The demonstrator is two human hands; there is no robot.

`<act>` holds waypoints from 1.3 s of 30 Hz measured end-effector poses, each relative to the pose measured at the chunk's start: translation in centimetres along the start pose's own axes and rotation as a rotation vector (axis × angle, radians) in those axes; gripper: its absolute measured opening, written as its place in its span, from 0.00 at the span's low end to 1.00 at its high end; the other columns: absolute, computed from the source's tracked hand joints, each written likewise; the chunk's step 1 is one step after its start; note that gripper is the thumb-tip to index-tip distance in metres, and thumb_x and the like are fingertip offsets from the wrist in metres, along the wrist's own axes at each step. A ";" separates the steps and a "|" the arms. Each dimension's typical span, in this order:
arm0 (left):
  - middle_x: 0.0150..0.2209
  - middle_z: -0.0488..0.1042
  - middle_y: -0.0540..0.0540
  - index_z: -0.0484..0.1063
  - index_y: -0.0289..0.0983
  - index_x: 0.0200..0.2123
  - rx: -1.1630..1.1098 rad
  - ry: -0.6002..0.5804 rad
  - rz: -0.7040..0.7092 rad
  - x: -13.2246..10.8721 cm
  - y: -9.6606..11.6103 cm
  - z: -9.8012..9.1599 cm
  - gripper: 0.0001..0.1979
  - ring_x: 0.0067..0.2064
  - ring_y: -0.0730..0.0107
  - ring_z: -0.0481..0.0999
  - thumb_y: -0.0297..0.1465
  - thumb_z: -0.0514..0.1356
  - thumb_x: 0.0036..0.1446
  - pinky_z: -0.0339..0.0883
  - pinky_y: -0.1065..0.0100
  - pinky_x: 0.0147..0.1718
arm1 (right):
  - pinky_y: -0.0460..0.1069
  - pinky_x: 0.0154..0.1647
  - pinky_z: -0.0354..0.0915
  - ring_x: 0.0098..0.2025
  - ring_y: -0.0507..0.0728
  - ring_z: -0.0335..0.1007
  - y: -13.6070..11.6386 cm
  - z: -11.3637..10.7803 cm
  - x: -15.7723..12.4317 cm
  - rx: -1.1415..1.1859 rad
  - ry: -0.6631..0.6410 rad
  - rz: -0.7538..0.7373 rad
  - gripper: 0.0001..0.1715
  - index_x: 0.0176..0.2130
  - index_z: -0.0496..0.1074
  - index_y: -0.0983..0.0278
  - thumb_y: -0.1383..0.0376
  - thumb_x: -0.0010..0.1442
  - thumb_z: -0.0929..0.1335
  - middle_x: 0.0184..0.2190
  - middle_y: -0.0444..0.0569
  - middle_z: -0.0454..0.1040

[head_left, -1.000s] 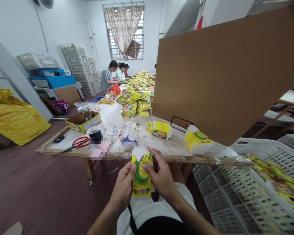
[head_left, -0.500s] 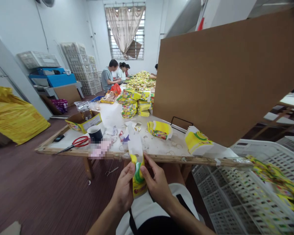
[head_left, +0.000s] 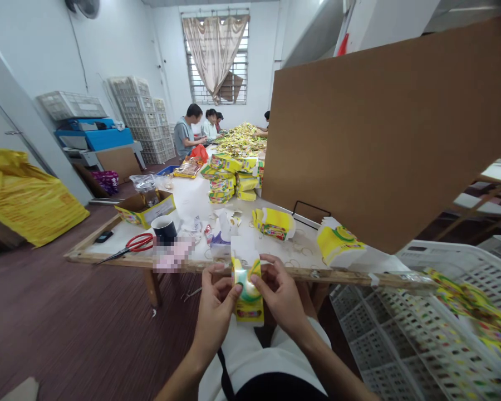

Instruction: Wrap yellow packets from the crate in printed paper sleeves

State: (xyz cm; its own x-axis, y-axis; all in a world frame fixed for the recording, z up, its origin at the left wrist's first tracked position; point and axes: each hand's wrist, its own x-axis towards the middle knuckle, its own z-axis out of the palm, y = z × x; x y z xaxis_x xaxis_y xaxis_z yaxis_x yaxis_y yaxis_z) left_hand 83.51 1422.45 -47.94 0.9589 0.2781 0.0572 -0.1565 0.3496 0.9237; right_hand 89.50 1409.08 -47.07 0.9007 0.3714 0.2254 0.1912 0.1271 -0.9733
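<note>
Holds a yellow carton [head_left: 247,295] between left hand [head_left: 216,301] and right hand [head_left: 283,294], over the lap [head_left: 290,340] and by the near edge of the table [head_left: 271,256], with its white flap upward; grasps its left side with the left fingers and its right side with the right fingers, and sets both thumbs on the printed front; faces two loose cartons [head_left: 273,224] on the table, and a stack of boxes [head_left: 223,181] farther back; has scissors [head_left: 123,252] beside a dark mug [head_left: 165,236] at left, near an open box [head_left: 149,214]; has a white crate [head_left: 401,328] at right, holding yellow packets [head_left: 476,306].
</note>
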 end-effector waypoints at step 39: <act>0.53 0.74 0.39 0.59 0.42 0.58 0.002 -0.304 -0.051 -0.1 0.3 -0.5 0.28 0.51 0.58 0.75 0.28 0.63 0.55 0.69 0.63 0.47 | 0.43 0.23 0.58 0.22 0.49 0.62 -1.9 -2.1 1.2 -0.346 -0.291 0.043 0.23 0.50 0.64 0.60 0.70 0.55 0.67 0.21 0.36 0.69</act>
State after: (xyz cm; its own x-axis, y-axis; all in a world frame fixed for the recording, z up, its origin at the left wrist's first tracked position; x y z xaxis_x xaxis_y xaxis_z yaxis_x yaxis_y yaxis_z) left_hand 83.22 1422.96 -47.91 0.9925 -0.0205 0.1207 -0.1057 0.3541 0.9292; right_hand 90.99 1407.38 -45.10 0.7728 0.6192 0.1393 0.3199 -0.1905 -0.9281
